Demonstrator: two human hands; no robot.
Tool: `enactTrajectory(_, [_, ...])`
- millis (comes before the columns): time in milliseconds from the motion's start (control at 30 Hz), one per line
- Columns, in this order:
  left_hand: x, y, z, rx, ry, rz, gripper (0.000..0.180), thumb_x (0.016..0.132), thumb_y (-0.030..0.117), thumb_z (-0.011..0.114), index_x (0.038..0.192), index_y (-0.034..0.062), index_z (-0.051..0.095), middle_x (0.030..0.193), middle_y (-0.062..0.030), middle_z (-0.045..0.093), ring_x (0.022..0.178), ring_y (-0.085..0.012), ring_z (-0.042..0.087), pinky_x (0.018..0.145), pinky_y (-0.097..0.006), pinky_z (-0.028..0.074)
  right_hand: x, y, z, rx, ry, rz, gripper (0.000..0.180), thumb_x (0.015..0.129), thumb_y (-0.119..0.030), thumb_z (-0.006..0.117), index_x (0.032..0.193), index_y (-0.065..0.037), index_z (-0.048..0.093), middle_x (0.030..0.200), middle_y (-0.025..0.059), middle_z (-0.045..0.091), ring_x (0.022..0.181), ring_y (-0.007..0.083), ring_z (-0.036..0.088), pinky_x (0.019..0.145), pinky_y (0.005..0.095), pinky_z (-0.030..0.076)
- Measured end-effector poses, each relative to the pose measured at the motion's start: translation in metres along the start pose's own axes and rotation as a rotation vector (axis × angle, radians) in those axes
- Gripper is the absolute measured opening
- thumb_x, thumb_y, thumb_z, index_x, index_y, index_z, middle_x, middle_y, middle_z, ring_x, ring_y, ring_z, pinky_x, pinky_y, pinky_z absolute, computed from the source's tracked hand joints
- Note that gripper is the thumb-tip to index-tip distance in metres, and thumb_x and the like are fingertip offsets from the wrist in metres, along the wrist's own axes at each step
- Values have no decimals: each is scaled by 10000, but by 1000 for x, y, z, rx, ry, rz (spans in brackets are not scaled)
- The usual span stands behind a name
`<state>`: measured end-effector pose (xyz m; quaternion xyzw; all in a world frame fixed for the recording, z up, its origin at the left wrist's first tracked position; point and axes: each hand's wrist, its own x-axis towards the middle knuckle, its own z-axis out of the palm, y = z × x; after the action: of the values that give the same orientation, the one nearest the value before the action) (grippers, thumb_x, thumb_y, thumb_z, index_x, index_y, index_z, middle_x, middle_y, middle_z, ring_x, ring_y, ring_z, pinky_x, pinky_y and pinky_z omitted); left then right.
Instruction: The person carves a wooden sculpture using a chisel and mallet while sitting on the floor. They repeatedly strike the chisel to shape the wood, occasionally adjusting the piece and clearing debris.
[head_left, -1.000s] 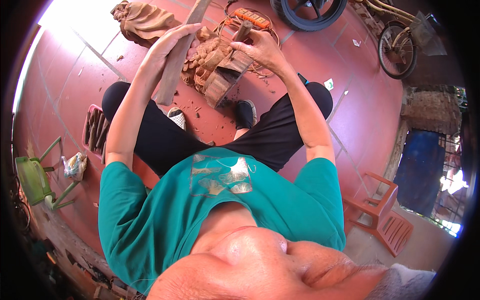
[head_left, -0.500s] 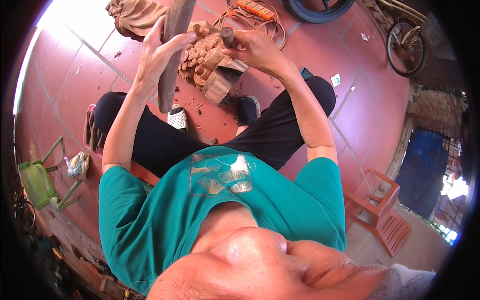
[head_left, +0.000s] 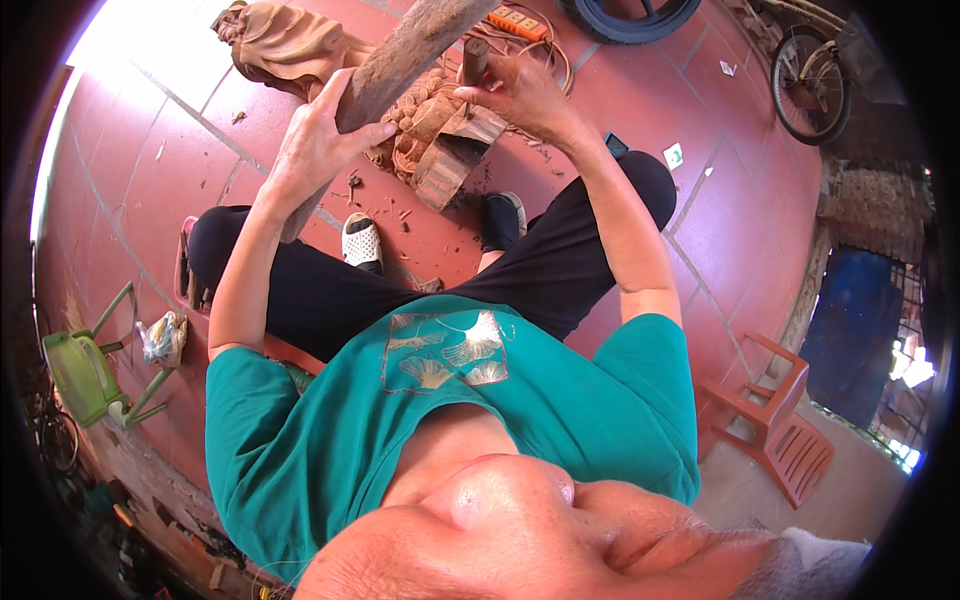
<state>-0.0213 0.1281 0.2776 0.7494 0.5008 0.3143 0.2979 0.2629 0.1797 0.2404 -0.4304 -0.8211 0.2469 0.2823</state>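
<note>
A long, worn wooden club [head_left: 415, 55] slants across the top of the view, with my left hand [head_left: 308, 145] wrapped round it and the thumb stretched toward the carving. In my right hand [head_left: 525, 95] is the round wooden handle of a chisel [head_left: 475, 62]; its blade is hidden. Below both hands a brown wood carving [head_left: 420, 115] with knobbly relief lies on the floor, its squared, hollowed base [head_left: 445, 172] toward me. The club covers part of the carving's far side. Beyond my left hand, a second carving with draped folds [head_left: 290, 45] lies on its side.
Wood chips [head_left: 400, 215] litter the red tiles between my feet. An orange power strip [head_left: 518, 22] with coiled cord and a dark wheel [head_left: 630, 20] are farther off. A green chair [head_left: 85, 375] stands at left, a brown plastic chair [head_left: 770, 410] at right, a bicycle [head_left: 808, 85] far right.
The club has swung from nearly upright to a slant, its upper end moving right. My left hand has turned with it and dropped slightly. My right hand with the chisel has shifted slightly right.
</note>
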Motion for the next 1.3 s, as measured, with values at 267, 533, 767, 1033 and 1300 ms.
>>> enactTrajectory(267, [-21, 16, -15, -361, 240, 51, 578, 863, 312, 814, 1259, 6, 525, 1121, -81, 669, 975, -187, 647, 860, -336, 523, 0, -2, 14, -9, 29, -160, 368, 892, -342, 758, 1052, -28, 653, 836, 181, 677, 782, 391, 650, 676, 460, 497])
enactTrajectory(533, [-22, 17, -15, 129, -125, -30, 789, 825, 327, 827, 1395, -58, 440, 938, -323, 673, 842, -421, 706, 762, -457, 535, 0, -7, 16, -146, 18, -195, 387, 903, -380, 736, 994, -7, 687, 833, 203, 681, 797, 405, 660, 679, 472, 505])
enactTrajectory(767, [-15, -7, -4, 126, -67, 33, 917, 795, 369, 848, 1496, -26, 406, 1164, -276, 698, 1086, -378, 703, 923, -412, 527, 7, 0, 21, -100, 25, -161, 465, 872, -434, 753, 1095, -27, 715, 905, 209, 718, 839, 390, 704, 722, 467, 543])
enactTrajectory(1033, [-9, 4, -7, -54, -152, -61, 796, 826, 276, 808, 1440, -78, 444, 1214, -231, 676, 1110, -281, 650, 994, -383, 485, 7, 2, 25, -152, 75, -180, 460, 859, -405, 777, 1118, -31, 706, 836, 182, 697, 751, 389, 674, 687, 467, 527])
enactTrajectory(1300, [-6, -6, -5, -136, -207, -106, 807, 839, 281, 791, 1463, -75, 424, 1272, -223, 637, 1161, -300, 613, 1033, -395, 458, 4, 2, 27, -196, 114, -172, 457, 831, -421, 784, 1098, -55, 720, 770, 200, 682, 735, 401, 673, 649, 474, 513])
